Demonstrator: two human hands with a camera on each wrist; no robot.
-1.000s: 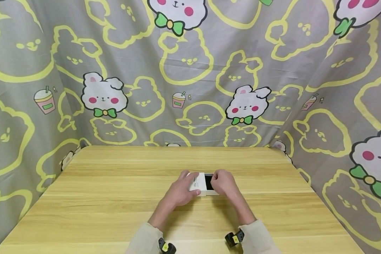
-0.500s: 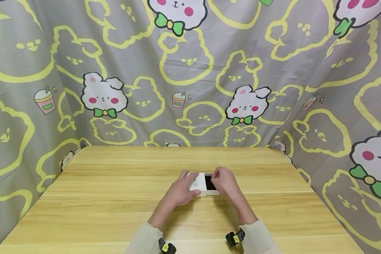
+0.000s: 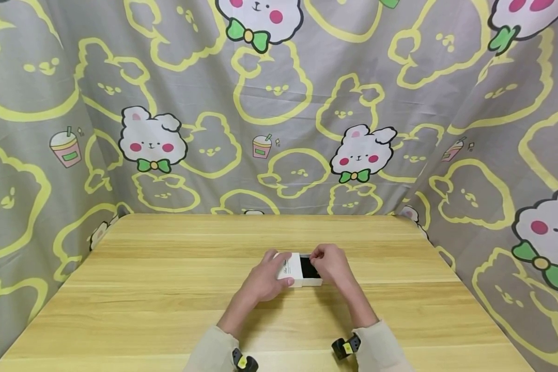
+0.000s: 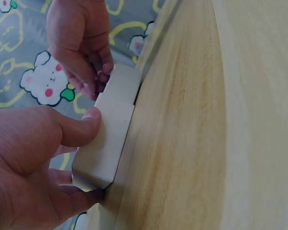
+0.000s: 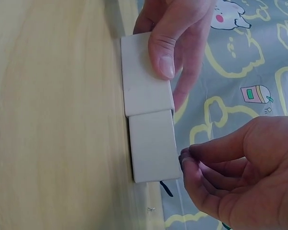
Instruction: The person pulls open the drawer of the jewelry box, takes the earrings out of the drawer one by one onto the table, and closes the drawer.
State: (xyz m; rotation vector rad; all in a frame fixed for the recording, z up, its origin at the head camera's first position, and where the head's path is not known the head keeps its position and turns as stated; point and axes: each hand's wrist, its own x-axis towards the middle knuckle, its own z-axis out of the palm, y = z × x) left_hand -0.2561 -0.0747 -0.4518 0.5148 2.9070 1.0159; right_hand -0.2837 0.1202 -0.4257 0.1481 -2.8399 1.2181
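Observation:
A small white drawer-style box (image 3: 295,267) with dark lettering lies on the wooden table. Its inner tray (image 3: 312,282) is pulled partway out to the right, showing a black inside. My left hand (image 3: 262,280) grips the box's outer sleeve (image 4: 105,143), thumb on the near side. Over the tray's right end is my right hand (image 3: 331,264), its thumb and fingertips drawn together. Whether they pinch something small is too dark to tell in the right wrist view. A short black ribbon-like strip (image 5: 167,189) sticks out past the tray's end.
A tiny, unclear shiny thing (image 5: 151,209) shows beyond the tray's end in the right wrist view. Grey patterned curtains (image 3: 279,103) enclose the wooden table (image 3: 167,310) at the back and both sides. Each sleeve cuff has a black wrist camera (image 3: 345,347) beside it.
My right hand has shifted slightly right and lifted off the tray, its fist loosening so the fingertips show. More of the black inside is visible. My left hand and the box stay put.

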